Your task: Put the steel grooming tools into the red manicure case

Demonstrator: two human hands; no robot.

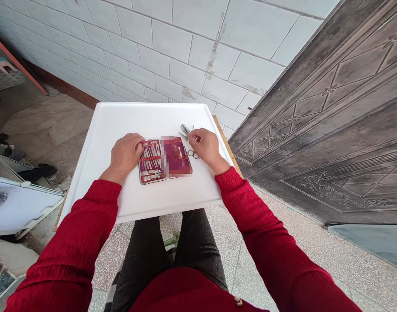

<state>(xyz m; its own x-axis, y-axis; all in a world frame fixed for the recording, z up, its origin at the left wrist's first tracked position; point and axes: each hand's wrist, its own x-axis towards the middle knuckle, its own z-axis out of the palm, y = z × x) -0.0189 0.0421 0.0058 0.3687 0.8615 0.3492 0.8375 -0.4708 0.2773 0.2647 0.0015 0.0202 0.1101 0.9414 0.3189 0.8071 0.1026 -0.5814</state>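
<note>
An open manicure case with a red lining lies on the white table. Several silver tools sit in rows in its left half; the right half is partly blurred out. My left hand rests at the case's left edge, fingers curled and gripping its upper left corner. Beyond the right half, my right hand is closed, thumb and fingertips pinched at the near end of silver nail clippers. Its fingers cover part of that tool. Small scissors lie on the table just below the right hand, their finger loops showing.
The white tabletop has a raised rim and stands near a white tiled wall. A dark carved door is at the right. Shelves with shoes stand at the left. My legs are under the table's near edge.
</note>
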